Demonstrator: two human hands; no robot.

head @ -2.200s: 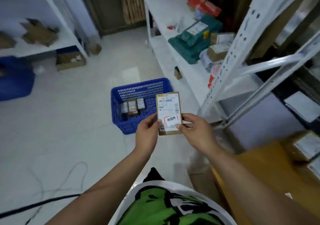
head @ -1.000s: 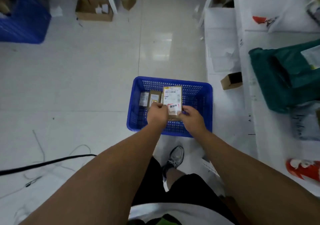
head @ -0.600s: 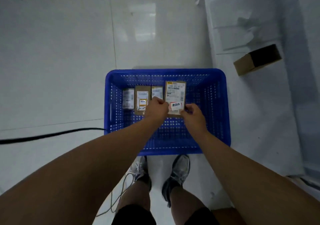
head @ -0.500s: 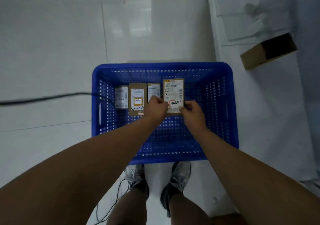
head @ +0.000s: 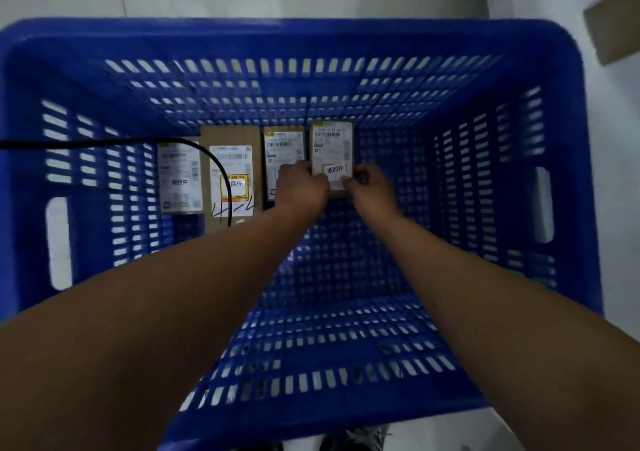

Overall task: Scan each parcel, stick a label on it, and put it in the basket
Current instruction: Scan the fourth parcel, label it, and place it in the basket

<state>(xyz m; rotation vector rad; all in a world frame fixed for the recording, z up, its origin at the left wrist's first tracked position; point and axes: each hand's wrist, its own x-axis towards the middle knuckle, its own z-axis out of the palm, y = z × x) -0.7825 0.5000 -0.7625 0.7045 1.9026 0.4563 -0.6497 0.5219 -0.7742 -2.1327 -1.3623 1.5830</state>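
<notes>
1. Filling nearly the whole view, the blue basket (head: 287,40) is sitting on a pale floor, three labelled parcels (head: 231,176) lying along its far wall.
2. Reaching deep inside, the left hand (head: 302,185) and right hand (head: 370,187) are each pinching the parcel (head: 333,149) by its near corners, at the right end of that row.
3. Flat brown card with a white label, it is probably handling light and stiff; edge grips suit it.
4. A black cable (head: 104,144) is trailing over the left wall.

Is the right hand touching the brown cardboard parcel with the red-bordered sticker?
Touching. The head view shows the right hand pinching the lower right corner of the parcel, fingertips overlapping its label.
</notes>
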